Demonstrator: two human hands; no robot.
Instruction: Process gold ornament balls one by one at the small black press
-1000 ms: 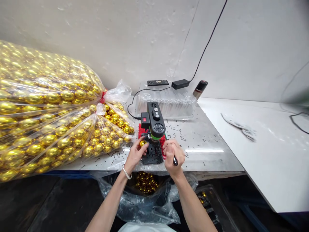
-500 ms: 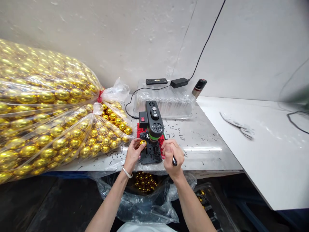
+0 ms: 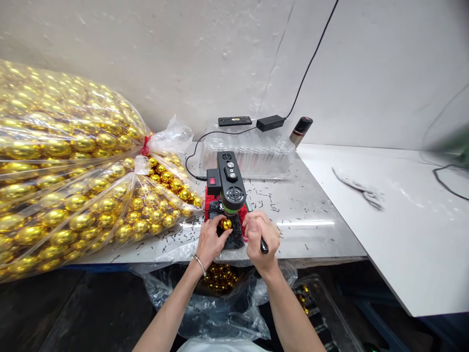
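In the head view, the ball sat at the near side of the machine, above its base; whether it touched the base could not be told. The left hand held it between thumb and fingers from the machine's left. The right hand was clenched round the lever at the machine's right.

The ball looked light and stiff, perhaps thin-walled, and its shiny shell seemed likely to slip or scuff under a hard squeeze; a gentle pinch at its widest, fingertips out from under the machine's head, seemed the safest hold.

The table's front edge ran just on the near side of the machine, with a sack of balls open below it, so a loose ball could roll off there. The bag crowded the machine's left, and the box stood behind it. To the machine's right the table, strewn with black bits, gave the widest room for the right arm
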